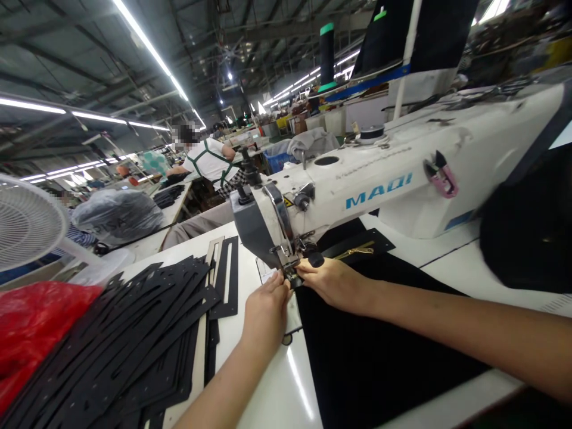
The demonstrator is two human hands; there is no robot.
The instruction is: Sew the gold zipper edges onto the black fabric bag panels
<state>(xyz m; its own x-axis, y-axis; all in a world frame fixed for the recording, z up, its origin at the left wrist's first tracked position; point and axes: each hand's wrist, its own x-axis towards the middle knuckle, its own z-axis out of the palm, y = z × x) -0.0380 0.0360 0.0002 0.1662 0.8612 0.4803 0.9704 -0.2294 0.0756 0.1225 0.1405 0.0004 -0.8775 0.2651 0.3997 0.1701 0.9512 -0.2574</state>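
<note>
A white sewing machine [384,173] marked MAQI stands on the white table [268,387]. Black fabric [370,357] lies under its arm and runs toward me. My left hand [266,310] rests on the table just left of the presser foot [289,269], fingers curled with the tips pressed at the fabric's edge. My right hand [333,281] lies on the black fabric just right of the foot, fingers together and pinching the edge by the needle. Both hands nearly touch each other there.
A spread stack of black cut frame-shaped pieces [120,351] covers the table's left. A red plastic bag [31,328] and a white fan [27,220] sit at far left. Black thread cones [327,56] stand behind the machine. Another person [208,161] works at a far table.
</note>
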